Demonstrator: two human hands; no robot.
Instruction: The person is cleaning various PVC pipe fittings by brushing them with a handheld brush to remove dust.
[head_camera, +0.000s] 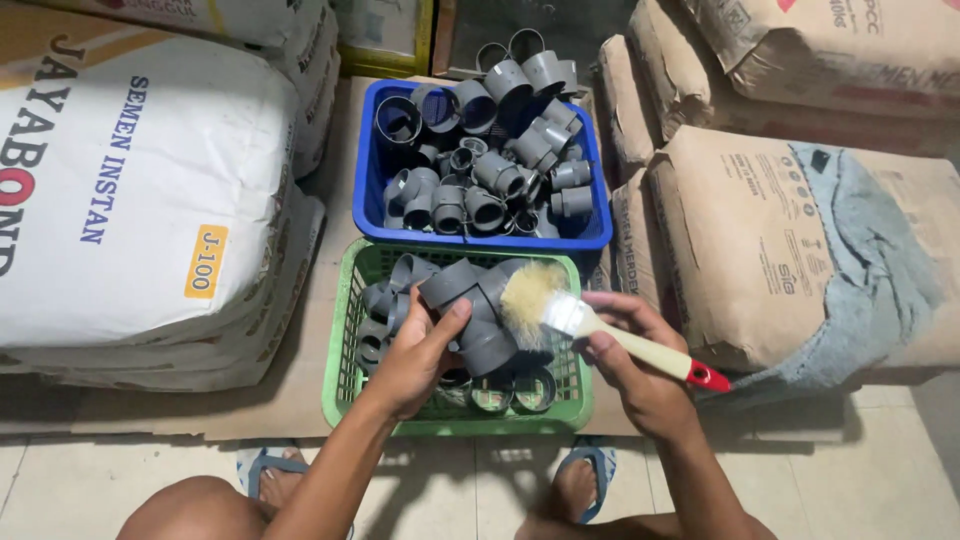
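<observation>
My left hand (415, 355) grips a grey plastic pipe fitting (470, 300) over the green basket (345, 395). My right hand (640, 370) holds a paintbrush (590, 325) with a pale wooden handle and a red tip. Its blond bristles rest against the fitting. Several more grey fittings lie in the green basket under my hands. Beyond it stands a blue basket (372, 190) heaped with several grey pipe fittings (490, 150).
White sacks (140, 200) are stacked on the left, brown paper sacks (760, 220) on the right, one with a grey cloth (880, 270) draped over it. The baskets sit on cardboard (300, 400). My sandalled feet (580, 480) rest on the tiled floor.
</observation>
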